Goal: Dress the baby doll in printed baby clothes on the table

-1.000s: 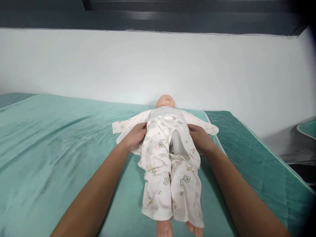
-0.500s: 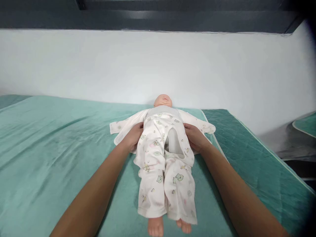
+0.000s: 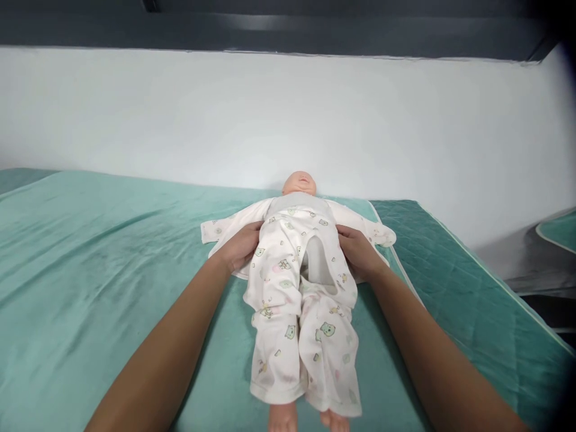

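Observation:
A baby doll (image 3: 299, 183) lies on its back, head toward the wall and bare feet toward me. It wears patterned baby pants (image 3: 276, 291) with an open crotch. A white long-sleeved baby top (image 3: 240, 219) is spread out under it, with both sleeves reaching sideways. My left hand (image 3: 243, 247) is closed on the left side of the pants near the waist. On the opposite side, my right hand (image 3: 357, 249) grips the pants at about the same height. The fingertips of both hands are partly hidden against the doll's sides.
Light green bedding (image 3: 112, 270) covers the bed under the doll. A darker quilted green mat (image 3: 450, 282) lies to the right. Behind the doll's head rises a white wall (image 3: 288, 114), and a dark beam (image 3: 288, 33) crosses above it.
The view has shifted slightly. Both hands stay at the sides of the pants, with the left wrist a little farther out to the left. The doll lies as before.

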